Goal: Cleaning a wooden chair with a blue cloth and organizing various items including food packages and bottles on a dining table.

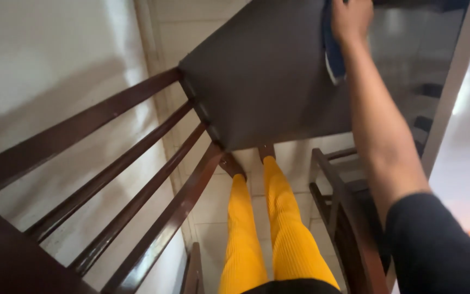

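Left of the hand, the chair has its dark seat with open room across it. The right hand lies flat on a blue cloth near the seat's far edge, fingers cut off by the frame, so the grip is unclear. The left hand is out of sight.

blue cloth, grey seat, yellow trousers

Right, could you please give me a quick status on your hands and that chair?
Right hand pressing blue cloth onto dark chair seat. Left hand out of view. Second chair close beside, not touching.
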